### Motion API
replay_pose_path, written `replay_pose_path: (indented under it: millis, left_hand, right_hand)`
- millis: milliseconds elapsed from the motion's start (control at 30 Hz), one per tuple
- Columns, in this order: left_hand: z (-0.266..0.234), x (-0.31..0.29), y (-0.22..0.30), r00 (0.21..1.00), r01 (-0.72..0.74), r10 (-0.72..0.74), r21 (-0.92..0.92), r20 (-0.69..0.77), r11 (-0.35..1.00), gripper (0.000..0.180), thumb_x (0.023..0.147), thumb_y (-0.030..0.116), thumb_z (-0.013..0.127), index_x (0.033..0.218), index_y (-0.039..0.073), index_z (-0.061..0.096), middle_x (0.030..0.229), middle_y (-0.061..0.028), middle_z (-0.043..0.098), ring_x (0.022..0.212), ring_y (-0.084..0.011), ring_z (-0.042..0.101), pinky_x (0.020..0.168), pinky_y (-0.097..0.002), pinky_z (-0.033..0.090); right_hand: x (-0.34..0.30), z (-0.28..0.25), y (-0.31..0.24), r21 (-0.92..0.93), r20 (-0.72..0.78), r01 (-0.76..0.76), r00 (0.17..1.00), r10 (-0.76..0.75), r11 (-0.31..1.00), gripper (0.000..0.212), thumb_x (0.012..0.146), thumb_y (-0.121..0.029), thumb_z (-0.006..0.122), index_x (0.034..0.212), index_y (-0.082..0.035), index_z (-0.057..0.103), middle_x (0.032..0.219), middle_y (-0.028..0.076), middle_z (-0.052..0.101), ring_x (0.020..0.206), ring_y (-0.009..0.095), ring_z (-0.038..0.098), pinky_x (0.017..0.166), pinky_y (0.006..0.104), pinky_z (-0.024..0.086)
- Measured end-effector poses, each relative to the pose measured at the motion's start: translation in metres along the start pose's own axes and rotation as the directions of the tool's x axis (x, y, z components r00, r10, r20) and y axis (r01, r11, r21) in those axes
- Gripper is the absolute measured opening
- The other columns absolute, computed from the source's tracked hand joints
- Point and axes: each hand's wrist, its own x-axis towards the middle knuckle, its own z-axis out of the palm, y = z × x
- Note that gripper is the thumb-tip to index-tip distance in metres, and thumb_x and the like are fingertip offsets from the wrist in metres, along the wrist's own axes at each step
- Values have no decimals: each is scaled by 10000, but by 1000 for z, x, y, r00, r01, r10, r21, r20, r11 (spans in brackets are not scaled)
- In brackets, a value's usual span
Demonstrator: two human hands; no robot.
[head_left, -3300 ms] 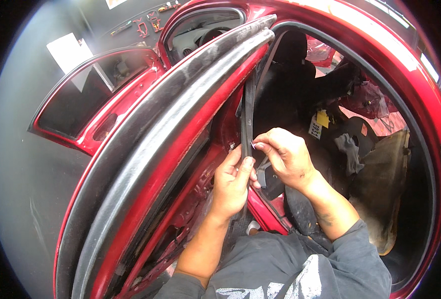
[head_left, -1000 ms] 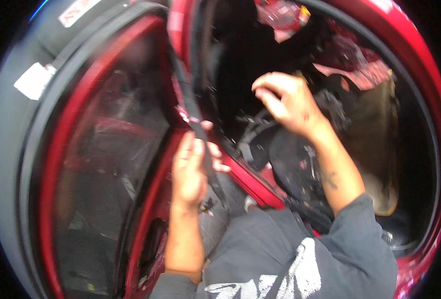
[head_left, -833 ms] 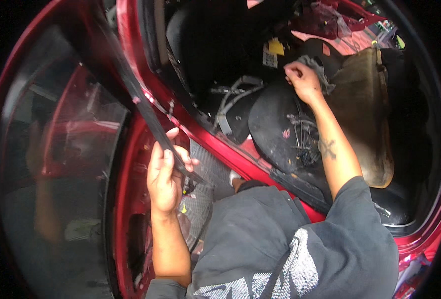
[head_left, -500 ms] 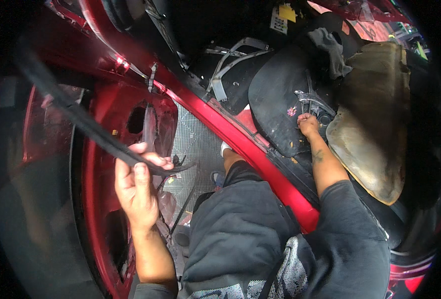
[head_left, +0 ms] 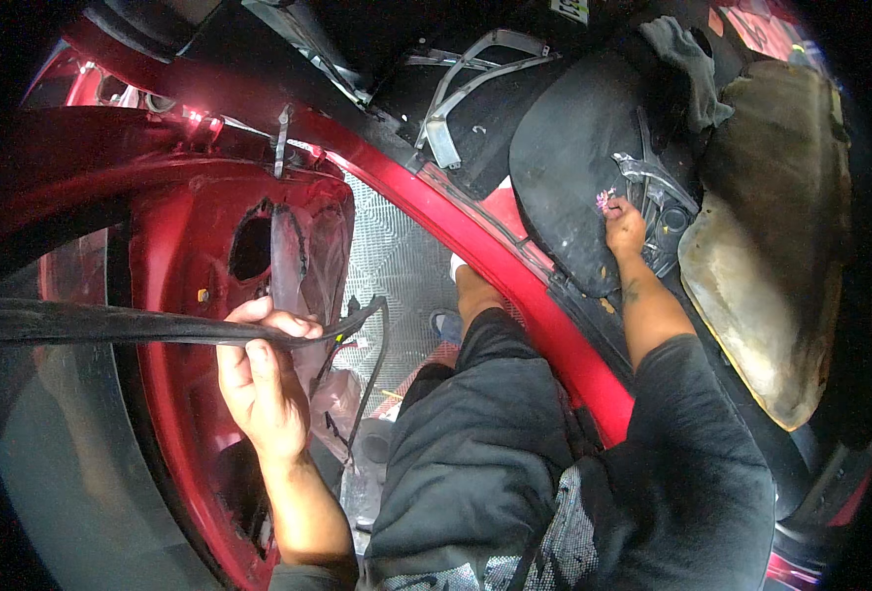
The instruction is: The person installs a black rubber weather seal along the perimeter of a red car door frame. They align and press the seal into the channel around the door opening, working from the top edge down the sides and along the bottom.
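Note:
My left hand (head_left: 264,379) pinches a long black rubber weatherstrip (head_left: 91,322) between thumb and fingers. One length runs out to the left across the door glass; the thinner end bends down past my fingers beside the red car door (head_left: 175,246). On the dark seat (head_left: 564,167) to the right, my right hand (head_left: 627,230) has its fingers closed at a small pink-and-white cluster (head_left: 604,201), too small to name. Whether it is lifted off the seat I cannot tell. Grey-and-black plastic trim pieces (head_left: 658,182) lie just beyond that hand.
A stained, tan-edged panel (head_left: 766,246) lies right of the seat. Behind are a grey cloth or glove (head_left: 687,69) and an angular silver-grey frame (head_left: 446,103). A red door sill (head_left: 436,236) crosses between the seat and the patterned floor (head_left: 382,236). Clear plastic sheeting (head_left: 303,256) hangs on the door.
The weatherstrip's left length has swung down from a steep slant to nearly level. My right fingers have shifted from beside the pink-and-white cluster onto it. The whole view has turned slightly.

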Motion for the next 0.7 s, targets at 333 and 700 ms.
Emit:
replay_pose_path:
  millis: [333,700]
  left_hand:
    - [11,-16,13,997,57,-57,3,-48,998,303,1132,209,510,1348,4,566,891,-104,637,712,-187,630,681,-325,559]
    - [8,-69,56,980,122,-115,31,-165,992,252,1109,196,570,1315,57,613,776,-31,588,571,-90,517,491,-231,442]
  right_hand:
    - [-31,-14,14,486,130,-113,990,56,866,113,878,-83,800,822,-39,712,772,40,745,692,110,660,699,277,538]
    - [-32,-51,-16,705,183,-279,960,213,652,276,958,-94,739,1231,-73,704,922,2,745,727,89,659,607,248,478]
